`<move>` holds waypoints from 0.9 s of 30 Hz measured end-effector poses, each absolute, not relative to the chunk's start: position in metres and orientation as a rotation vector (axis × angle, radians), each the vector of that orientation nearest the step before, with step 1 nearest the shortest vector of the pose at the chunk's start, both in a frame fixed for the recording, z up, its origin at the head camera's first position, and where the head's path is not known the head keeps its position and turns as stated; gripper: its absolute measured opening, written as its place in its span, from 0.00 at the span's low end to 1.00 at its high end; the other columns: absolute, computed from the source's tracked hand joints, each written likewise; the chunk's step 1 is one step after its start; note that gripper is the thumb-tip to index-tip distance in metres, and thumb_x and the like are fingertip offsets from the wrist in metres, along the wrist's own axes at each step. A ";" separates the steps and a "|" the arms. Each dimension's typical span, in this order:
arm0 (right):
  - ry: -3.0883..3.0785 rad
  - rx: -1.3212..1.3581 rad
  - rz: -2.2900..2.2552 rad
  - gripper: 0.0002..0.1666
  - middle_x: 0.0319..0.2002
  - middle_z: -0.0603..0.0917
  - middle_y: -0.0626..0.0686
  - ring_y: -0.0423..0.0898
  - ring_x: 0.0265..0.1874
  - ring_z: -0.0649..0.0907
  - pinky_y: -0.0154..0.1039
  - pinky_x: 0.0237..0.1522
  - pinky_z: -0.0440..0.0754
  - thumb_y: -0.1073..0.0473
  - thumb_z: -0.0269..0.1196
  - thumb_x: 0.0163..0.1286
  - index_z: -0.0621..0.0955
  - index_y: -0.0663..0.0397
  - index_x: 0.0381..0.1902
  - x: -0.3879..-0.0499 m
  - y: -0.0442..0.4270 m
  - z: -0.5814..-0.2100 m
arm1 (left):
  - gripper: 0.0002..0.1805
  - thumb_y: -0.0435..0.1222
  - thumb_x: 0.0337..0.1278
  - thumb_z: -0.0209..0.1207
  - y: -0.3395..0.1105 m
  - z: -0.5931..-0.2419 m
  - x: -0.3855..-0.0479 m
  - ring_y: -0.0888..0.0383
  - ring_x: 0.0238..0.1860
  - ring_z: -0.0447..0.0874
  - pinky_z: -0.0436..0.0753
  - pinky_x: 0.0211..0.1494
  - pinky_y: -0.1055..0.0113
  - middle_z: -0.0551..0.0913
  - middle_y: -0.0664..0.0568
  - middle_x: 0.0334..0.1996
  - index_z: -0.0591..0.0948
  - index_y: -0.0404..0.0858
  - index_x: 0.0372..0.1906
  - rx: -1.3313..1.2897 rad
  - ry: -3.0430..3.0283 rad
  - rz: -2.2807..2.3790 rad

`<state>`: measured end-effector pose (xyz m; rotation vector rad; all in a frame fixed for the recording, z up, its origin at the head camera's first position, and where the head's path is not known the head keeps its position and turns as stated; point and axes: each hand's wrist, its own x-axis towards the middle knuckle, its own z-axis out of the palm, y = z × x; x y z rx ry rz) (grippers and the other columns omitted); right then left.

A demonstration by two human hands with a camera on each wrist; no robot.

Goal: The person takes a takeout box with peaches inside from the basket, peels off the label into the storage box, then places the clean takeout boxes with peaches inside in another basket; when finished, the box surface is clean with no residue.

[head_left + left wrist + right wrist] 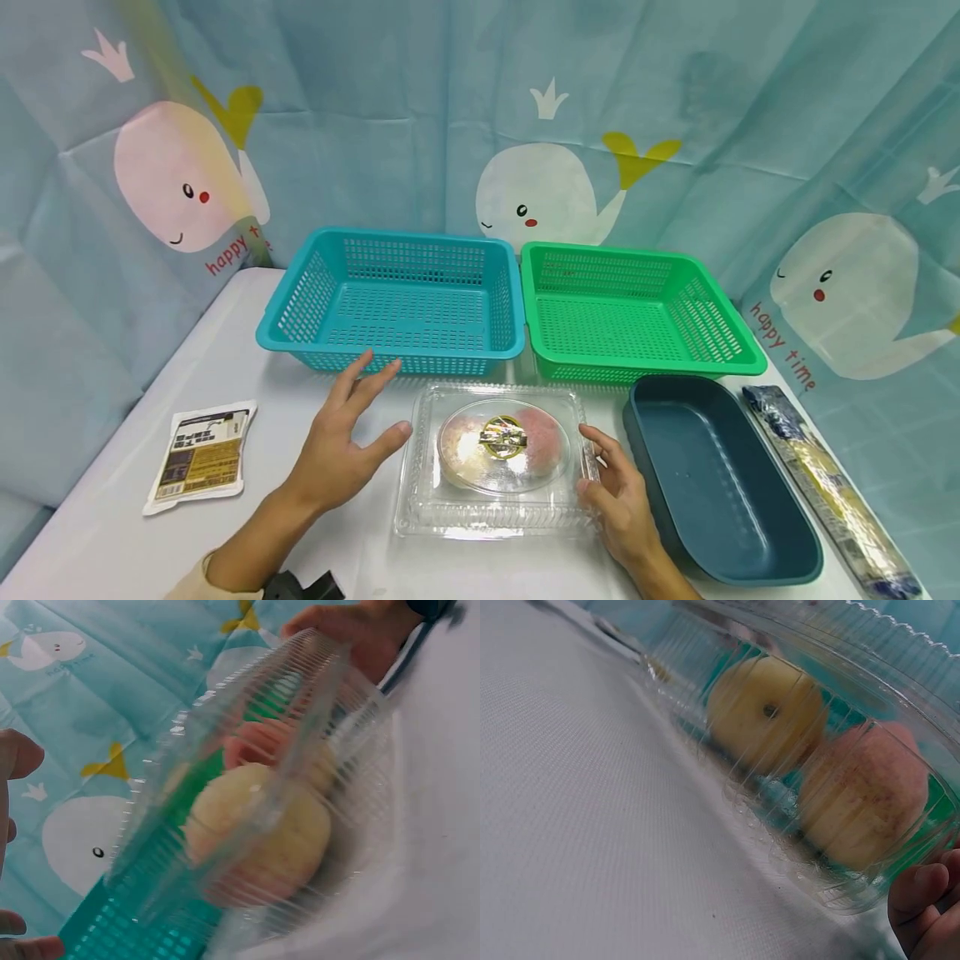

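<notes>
Makeshift booth tbh, room type can't be told: a white table [112, 542] is boxed in by whale-print curtain [420, 125] along the frame's top and sides.

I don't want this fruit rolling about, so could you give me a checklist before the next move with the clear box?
1. Both fruits inside the clear box: ok, two show through the plastic.
2. Box level on the table: ok, it sits flat.
3. Lid fully fastened: cannot tell, glare and clear plastic blur the seam.
4. Right hand gripping firmly: cannot tell, its fingers are at the box's right edge.
5. Left hand supporting the box: not ok, fingers spread, apart from it.
6. Room to the right: probably not ok, the dark blue tub stands close.
</notes>
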<state>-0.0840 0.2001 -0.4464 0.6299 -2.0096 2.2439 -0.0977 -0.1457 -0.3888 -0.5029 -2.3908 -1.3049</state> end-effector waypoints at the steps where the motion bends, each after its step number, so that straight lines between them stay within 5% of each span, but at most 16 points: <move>1: -2.014 0.627 2.236 0.37 0.52 0.68 0.74 0.55 0.47 0.76 0.42 0.43 0.81 0.80 0.49 0.55 0.62 0.71 0.67 -0.084 0.200 -0.446 | 0.38 0.37 0.54 0.66 -0.144 -0.391 -0.098 0.35 0.68 0.56 0.64 0.53 0.29 0.53 0.45 0.73 0.67 0.49 0.71 -0.500 -2.412 -1.317; 10: -2.014 0.595 2.231 0.37 0.55 0.68 0.69 0.53 0.48 0.77 0.42 0.45 0.80 0.80 0.49 0.55 0.63 0.72 0.66 -0.083 0.198 -0.445 | 0.34 0.43 0.56 0.65 -0.131 -0.411 -0.096 0.45 0.65 0.64 0.72 0.51 0.34 0.49 0.51 0.74 0.70 0.52 0.70 -0.486 -2.543 -1.395; 18: -2.046 0.559 2.193 0.38 0.60 0.65 0.66 0.53 0.50 0.76 0.40 0.46 0.79 0.80 0.50 0.54 0.63 0.72 0.66 -0.083 0.195 -0.445 | 0.31 0.47 0.56 0.65 -0.124 -0.425 -0.096 0.43 0.60 0.71 0.75 0.51 0.41 0.56 0.43 0.71 0.74 0.54 0.66 -0.511 -2.611 -1.468; 22: -2.086 0.585 2.115 0.37 0.61 0.64 0.66 0.52 0.49 0.76 0.38 0.44 0.79 0.81 0.50 0.55 0.64 0.71 0.66 -0.083 0.196 -0.442 | 0.30 0.47 0.57 0.64 -0.124 -0.425 -0.098 0.53 0.42 0.75 0.78 0.39 0.64 0.68 0.47 0.58 0.74 0.54 0.66 -0.518 -2.640 -1.519; 25: -2.194 0.549 2.002 0.37 0.53 0.69 0.66 0.51 0.43 0.77 0.37 0.38 0.79 0.81 0.52 0.55 0.67 0.67 0.66 -0.081 0.198 -0.436 | 0.29 0.45 0.57 0.63 -0.123 -0.427 -0.099 0.57 0.29 0.67 0.70 0.29 0.68 0.69 0.52 0.42 0.73 0.51 0.66 -0.549 -2.639 -1.543; 27: -2.330 0.455 1.867 0.37 0.47 0.71 0.63 0.50 0.39 0.76 0.37 0.33 0.79 0.79 0.56 0.56 0.70 0.60 0.66 -0.079 0.199 -0.430 | 0.29 0.44 0.57 0.63 -0.123 -0.428 -0.098 0.56 0.29 0.64 0.69 0.28 0.68 0.67 0.53 0.36 0.73 0.51 0.66 -0.560 -2.629 -1.570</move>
